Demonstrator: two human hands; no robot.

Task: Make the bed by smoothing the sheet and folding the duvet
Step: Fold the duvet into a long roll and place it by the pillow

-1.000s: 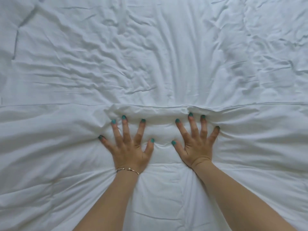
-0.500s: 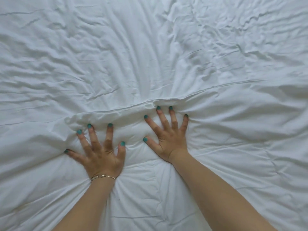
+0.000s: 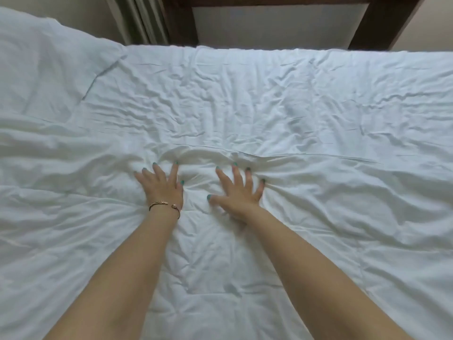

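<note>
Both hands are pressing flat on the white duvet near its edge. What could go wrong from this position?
The left hand and right hand press the duvet near its edge, bunching it; pushing further may add creases. The sheet beyond is wrinkled and could get covered unsmoothed.

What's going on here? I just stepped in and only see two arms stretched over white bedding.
A person is making a bed. Both hands press flat, fingers spread, on the white duvet just short of its folded edge: the left hand, with a gold bracelet at the wrist, and the right hand beside it. Beyond the edge lies the sheet, visibly creased. A pillow sits at the far left, and a dark wooden frame stands behind the bed.
</note>
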